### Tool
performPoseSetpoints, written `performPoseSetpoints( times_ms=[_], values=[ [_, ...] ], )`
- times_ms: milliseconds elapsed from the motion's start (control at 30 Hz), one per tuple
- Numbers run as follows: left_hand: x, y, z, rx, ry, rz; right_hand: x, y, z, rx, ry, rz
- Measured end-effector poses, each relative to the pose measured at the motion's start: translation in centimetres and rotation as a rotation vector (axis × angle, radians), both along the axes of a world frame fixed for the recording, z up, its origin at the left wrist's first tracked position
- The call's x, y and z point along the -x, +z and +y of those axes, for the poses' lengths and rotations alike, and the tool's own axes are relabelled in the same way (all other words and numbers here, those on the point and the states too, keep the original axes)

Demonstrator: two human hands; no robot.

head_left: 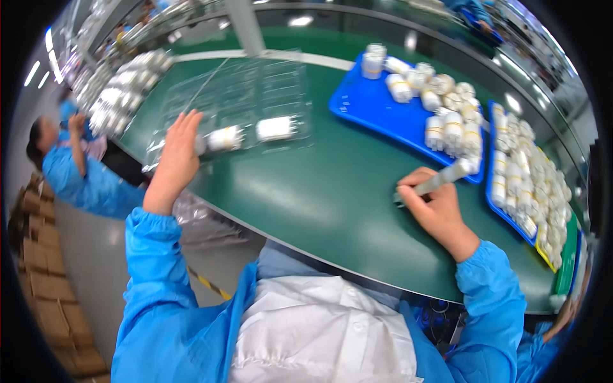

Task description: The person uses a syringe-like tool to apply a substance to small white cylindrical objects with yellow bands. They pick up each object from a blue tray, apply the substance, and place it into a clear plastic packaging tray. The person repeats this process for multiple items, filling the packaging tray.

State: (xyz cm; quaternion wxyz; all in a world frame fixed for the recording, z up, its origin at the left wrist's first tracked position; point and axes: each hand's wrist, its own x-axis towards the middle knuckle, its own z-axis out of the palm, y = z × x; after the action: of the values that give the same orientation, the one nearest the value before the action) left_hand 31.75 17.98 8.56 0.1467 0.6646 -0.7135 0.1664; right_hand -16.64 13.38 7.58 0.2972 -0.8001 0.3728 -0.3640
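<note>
Blurred pale long item (442, 179) is in the R hand (439, 207), above the green worktop (306, 198); grip closed round it, fingers bent. L hand (177, 156) open, fingers straight, at the clear plastic tray (246, 96) w/ white bundles (276, 128); can't tell if touching. Blue tray (370, 99) of banded bundles nr R hand, 2nd blue tray (511, 221) to its right.

At three o'clock, the right hand (442, 216) partly hides a grey stick (442, 178), whose kind I cannot tell. At nine, a co-worker (89, 179) is blurred; at four, another person's sleeve (539, 356) is cut off.
</note>
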Motion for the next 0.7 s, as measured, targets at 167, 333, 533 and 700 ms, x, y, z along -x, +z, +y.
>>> performPoseSetpoints(
  times_ms=[167,333,533,700],
  values=[
    [8.1,3.3,-5.1,0.185,-0.182,-0.028,-0.2,0.1,0.1,-0.016,0.003,-0.004],
    [22.2,5.0,-15.1,0.292,-0.569,0.185,0.4,-0.3,0.0,0.001,-0.037,0.055],
    [26.0,2.3,-26.2,-0.014,-0.239,0.2,-0.1,0.0,-0.1,-0.006,-0.027,0.081],
    [25.3,1.7,-25.4,0.048,-0.31,0.255,-0.6,0.2,0.3,-0.038,0.001,0.02]
  ],
)
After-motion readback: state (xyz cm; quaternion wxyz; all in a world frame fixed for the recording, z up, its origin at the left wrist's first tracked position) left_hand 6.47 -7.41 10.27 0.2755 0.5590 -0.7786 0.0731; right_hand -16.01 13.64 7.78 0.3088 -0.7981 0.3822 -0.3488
